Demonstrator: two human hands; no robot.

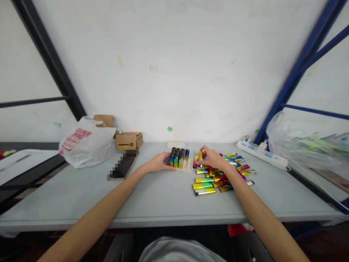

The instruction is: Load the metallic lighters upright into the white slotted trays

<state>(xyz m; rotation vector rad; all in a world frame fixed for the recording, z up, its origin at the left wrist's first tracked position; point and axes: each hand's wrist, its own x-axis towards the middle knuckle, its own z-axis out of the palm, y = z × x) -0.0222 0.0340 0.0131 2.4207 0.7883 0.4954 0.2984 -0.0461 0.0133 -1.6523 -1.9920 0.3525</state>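
A white plastic tray (188,166) with small slots sits at the middle of the table. Several shiny lighters (176,160) stand upright in its left part, black tops up, and a blue-and-yellow one stands farther right. My left hand (159,162) is closed around the tray's left end, thumb at the near side. My right hand (212,159), just right of the tray, pinches a yellow lighter (201,157) held about upright. A red lighter (195,161) is by its thumb; whether the hand holds it I cannot tell. Under and beside that hand lies a loose pile of metallic lighters (207,185).
Behind the tray, another white tray (176,144) rests near the wall. At left are a dark phone (124,165), a cardboard box (128,141) and a white plastic bag (85,142). A white power strip (263,154) lies at right, by a clear bag (302,136).
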